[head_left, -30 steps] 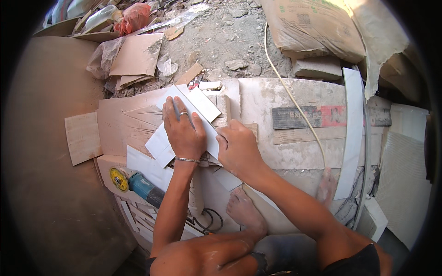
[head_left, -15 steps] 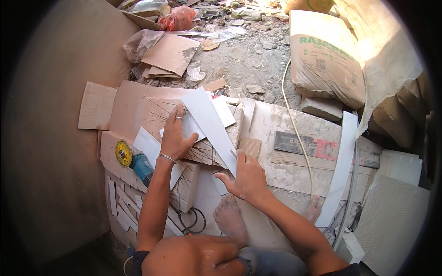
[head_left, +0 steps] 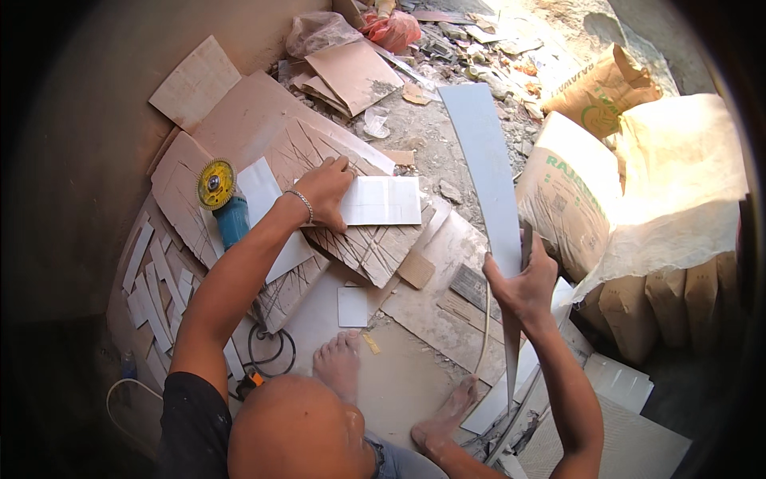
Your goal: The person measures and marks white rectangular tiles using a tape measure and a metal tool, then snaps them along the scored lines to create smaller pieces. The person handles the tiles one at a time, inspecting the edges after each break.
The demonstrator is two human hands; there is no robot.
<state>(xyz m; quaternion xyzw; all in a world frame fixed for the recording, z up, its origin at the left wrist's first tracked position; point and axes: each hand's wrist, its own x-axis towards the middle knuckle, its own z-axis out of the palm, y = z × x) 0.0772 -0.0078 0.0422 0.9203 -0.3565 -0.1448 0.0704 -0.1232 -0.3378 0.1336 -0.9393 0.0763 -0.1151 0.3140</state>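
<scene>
My left hand (head_left: pixel 325 191) grips the left end of a white rectangular tile piece (head_left: pixel 383 200), thumb at its near edge and fingers at its far edge. The piece lies on a thick block scored with dark cut lines (head_left: pixel 371 254). My right hand (head_left: pixel 527 281) is raised to the right, closed on a long tapered pale tile strip (head_left: pixel 483 160) that stands tilted, wide end away from me. A dark slim object (head_left: pixel 527 243) shows by the right fingers; its kind is unclear. Left of the block lies an angle grinder (head_left: pixel 231 219) with a yellow disc (head_left: pixel 215 185).
Tile offcuts (head_left: pixel 152 291) lie at the left, and a black cable (head_left: pixel 271 351) loops near my foot (head_left: pixel 339 363). A small white tile (head_left: pixel 352 306) rests on the floor. Paper sacks (head_left: pixel 566 191) stand at the right; rubble (head_left: pixel 455 120) covers the far ground.
My right hand has carried the tapered strip off the block, up and to the right. My left hand now holds the white tile piece that lay underneath. The view has turned.
</scene>
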